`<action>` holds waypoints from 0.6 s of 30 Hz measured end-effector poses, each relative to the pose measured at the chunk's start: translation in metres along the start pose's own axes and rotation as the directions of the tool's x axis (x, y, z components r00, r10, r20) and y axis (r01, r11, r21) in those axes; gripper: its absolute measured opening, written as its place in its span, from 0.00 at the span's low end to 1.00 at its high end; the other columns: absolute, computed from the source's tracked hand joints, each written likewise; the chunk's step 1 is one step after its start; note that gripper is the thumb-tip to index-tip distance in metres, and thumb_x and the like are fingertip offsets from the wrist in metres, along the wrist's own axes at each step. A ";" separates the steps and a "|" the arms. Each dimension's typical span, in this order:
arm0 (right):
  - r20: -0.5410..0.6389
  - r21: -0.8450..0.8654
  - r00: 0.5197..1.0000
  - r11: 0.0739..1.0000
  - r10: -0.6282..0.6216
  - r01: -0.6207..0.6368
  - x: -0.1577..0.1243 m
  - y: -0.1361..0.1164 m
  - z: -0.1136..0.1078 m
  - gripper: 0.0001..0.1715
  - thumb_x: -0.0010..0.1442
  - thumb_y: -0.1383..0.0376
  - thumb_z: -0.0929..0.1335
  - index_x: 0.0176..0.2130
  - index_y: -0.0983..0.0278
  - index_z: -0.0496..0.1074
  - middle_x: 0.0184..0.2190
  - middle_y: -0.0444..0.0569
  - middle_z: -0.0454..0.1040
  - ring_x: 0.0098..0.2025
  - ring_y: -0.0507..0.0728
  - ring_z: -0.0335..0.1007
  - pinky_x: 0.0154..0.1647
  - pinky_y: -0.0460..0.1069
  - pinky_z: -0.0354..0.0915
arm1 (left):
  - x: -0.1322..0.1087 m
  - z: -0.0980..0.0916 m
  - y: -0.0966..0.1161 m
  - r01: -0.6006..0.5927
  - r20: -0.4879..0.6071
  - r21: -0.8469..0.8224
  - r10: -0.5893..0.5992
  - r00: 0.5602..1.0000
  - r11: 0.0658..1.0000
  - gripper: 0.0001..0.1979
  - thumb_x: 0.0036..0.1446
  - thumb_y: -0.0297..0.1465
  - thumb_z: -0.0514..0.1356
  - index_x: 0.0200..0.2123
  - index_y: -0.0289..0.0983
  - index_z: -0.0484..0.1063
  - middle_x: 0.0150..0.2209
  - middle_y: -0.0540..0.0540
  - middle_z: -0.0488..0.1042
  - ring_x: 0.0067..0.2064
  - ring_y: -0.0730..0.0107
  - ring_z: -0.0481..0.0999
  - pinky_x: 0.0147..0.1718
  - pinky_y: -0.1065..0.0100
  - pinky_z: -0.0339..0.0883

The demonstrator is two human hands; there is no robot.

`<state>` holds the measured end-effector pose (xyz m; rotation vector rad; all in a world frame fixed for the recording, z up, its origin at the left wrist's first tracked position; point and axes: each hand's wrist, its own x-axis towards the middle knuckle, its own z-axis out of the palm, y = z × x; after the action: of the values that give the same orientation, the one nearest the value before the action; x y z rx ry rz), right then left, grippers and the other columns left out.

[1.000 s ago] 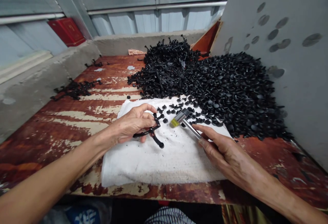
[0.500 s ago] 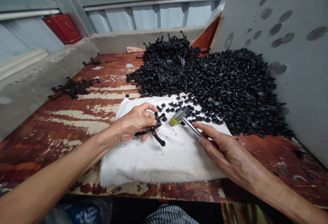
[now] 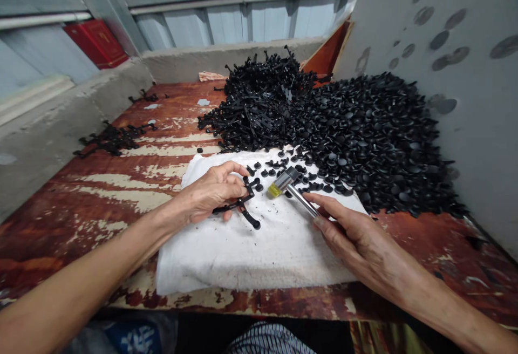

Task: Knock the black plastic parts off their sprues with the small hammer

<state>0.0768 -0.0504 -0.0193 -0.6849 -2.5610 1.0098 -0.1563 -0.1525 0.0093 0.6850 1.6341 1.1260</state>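
My left hand (image 3: 220,189) is closed around a branched black plastic piece (image 3: 250,218), whose arms stick out below and beside the fingers. In my right hand (image 3: 343,230) is the metal handle of a small mallet (image 3: 285,181) with a yellow face on one end and a dark one on the other. The mallet's head is just right of the black piece, apart from it, over a white cloth (image 3: 283,251). Small black round-headed parts (image 3: 271,166) lie scattered on the cloth's far side, around the mallet head.
A large heap of black round-headed parts (image 3: 372,138) spreads at the right against a grey panel (image 3: 477,89). Behind the cloth rises a pile of branched black pieces (image 3: 259,100). More branched pieces (image 3: 115,139) lie at the left on the worn red tabletop (image 3: 97,203).
Almost nothing differs. The view has shifted slightly, while both hands keep the same hold on the branched plastic piece and the mallet.
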 end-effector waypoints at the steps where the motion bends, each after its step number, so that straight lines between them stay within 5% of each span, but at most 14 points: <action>1: -0.001 0.000 1.000 1.000 0.000 0.000 0.000 0.000 0.000 0.23 0.66 0.60 0.58 0.55 0.65 0.68 0.48 0.59 0.78 0.48 0.63 0.76 0.52 0.58 0.70 | 0.000 0.000 0.000 0.000 0.000 0.001 0.000 1.000 1.000 0.22 0.38 0.25 0.65 0.39 0.38 0.63 0.19 0.57 0.69 0.20 0.71 0.70 0.07 0.77 0.59; 18: -0.048 -0.061 0.990 0.990 -0.134 0.131 0.001 -0.002 0.002 0.21 0.65 0.69 0.59 0.55 0.66 0.68 0.48 0.58 0.78 0.48 0.60 0.76 0.50 0.55 0.72 | -0.001 0.010 0.013 0.063 -0.065 0.140 -0.054 0.996 0.988 0.17 0.45 0.17 0.59 0.38 0.38 0.61 0.15 0.58 0.67 0.14 0.73 0.66 0.06 0.78 0.53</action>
<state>0.0742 -0.0524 -0.0187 -0.5399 -2.5612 0.8674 -0.1481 -0.1447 0.0210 0.6951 1.7880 1.0036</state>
